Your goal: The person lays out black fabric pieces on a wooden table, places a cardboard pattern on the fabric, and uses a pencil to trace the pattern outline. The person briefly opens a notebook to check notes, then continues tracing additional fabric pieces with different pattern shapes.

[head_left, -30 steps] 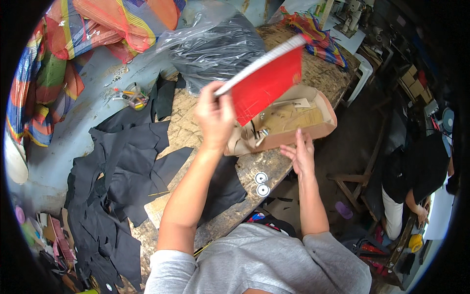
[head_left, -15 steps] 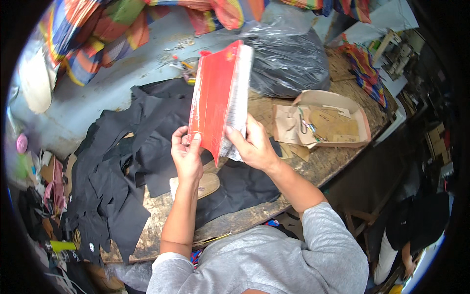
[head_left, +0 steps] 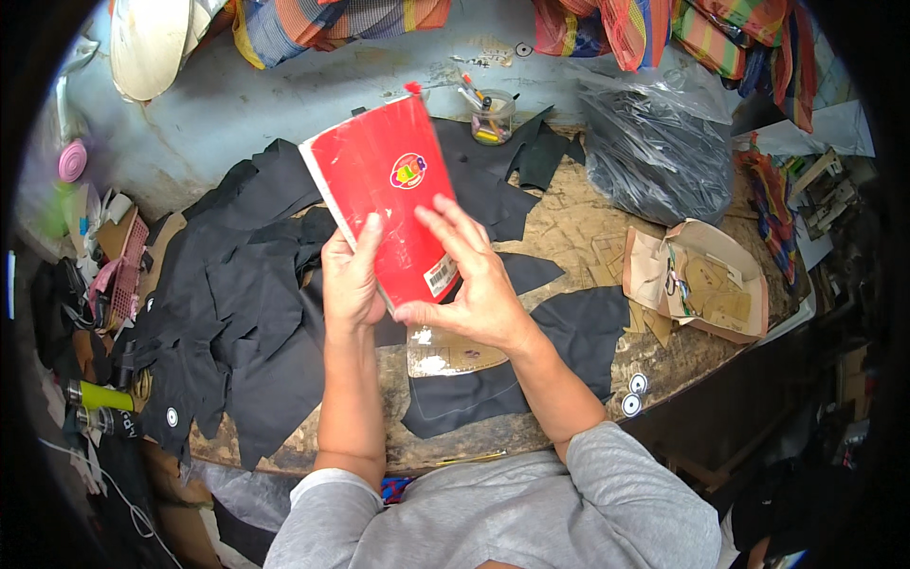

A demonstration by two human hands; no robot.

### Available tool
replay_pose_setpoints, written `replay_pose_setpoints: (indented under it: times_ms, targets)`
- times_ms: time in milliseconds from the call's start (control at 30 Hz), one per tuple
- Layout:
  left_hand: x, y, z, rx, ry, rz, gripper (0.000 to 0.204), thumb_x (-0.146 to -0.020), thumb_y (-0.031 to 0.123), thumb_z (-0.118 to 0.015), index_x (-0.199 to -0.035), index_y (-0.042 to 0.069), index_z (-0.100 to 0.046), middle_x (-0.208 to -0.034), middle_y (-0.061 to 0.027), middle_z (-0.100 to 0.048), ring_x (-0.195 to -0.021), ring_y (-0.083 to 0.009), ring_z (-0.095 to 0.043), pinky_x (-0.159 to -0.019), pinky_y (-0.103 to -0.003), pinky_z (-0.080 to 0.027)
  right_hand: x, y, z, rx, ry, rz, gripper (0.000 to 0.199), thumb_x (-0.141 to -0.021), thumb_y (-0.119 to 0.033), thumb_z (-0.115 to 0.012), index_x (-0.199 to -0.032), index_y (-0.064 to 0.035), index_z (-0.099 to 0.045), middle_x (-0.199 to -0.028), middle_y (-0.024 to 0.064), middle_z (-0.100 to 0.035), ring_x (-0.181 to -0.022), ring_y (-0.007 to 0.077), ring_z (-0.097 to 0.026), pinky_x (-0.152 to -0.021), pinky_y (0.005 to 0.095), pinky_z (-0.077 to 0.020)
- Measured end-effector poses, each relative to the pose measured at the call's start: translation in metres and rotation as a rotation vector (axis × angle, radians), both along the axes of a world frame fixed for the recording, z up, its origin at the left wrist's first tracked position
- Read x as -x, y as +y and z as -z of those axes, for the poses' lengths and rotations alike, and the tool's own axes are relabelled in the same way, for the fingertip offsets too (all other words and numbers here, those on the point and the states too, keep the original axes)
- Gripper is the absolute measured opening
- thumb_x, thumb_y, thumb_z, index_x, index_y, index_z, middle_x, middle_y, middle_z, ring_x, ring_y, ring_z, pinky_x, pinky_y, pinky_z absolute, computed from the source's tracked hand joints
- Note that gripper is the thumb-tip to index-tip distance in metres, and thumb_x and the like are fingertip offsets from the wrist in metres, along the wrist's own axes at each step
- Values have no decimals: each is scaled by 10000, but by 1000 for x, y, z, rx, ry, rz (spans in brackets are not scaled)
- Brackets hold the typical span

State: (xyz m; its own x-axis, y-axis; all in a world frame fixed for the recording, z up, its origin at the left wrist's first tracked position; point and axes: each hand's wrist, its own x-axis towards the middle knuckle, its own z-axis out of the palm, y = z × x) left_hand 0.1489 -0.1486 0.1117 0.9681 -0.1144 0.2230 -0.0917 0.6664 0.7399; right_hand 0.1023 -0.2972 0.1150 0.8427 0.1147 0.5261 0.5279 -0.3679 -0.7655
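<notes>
Red notebook [head_left: 391,190] now flatter, between both hands [head_left: 422,284].

I am looking at a notebook [head_left: 389,194] whose cover is showing bright red, with a small multicoloured emblem and a white barcode patch near its lower corner. Black fabric pieces [head_left: 242,284] are spreading dark and plain across the left and middle of the worktable [head_left: 578,223], whose bare top is showing mottled tan and brown. At the far right a bag [head_left: 654,152] is gleaming glossy black. To the right, a cardboard box [head_left: 706,280] is showing pale tan. Along the far edge, cloths [head_left: 360,19] are hanging in orange, green and blue stripes. My sleeves [head_left: 531,517] are showing heathered grey. At the far left, a round object [head_left: 72,161] is glowing pink.
</notes>
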Motion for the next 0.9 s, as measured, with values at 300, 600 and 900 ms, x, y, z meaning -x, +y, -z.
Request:
replay_pose_setpoints:
  times_ms: [300, 600, 900]
  targets:
    - [3, -1, 5, 95, 48, 272, 652, -944, 531, -404, -1256, -39, -459, -1132, -167, -607, -931, -247, -658, -767, -379, -571, -2, -10, -3, -812, 483, -646, 1392, -453, -516, -898, -1473, -1, -102, -1458, 169, -299, -1344, 276, -330, -1101, 384, -284]
    - [4, 11, -6, 127, 49, 134, 650, -960, 502, -400, -1353, -15, -385, -1246, -172, -557, -1031, -253, -626, -829, -384, -549, 7, -62, -9, -815, 362, -469, 607, -776, -78, -650, -1318, 68, -420, -1232, 160, -559, -1084, 204, -573, -951, 312, -439]
    - [1, 27, -9, 286, 35, 194, 667, -959, 493, -405, -1373, -27, -346, -1288, -206, -514, -1083, -286, -600, -857, -412, -542, 3, -78, -7, -674, 171, -100, 551, -829, 84, -444, -1371, 83, -344, -1278, 178, -529, -1134, 181, -544, -969, 292, -411]
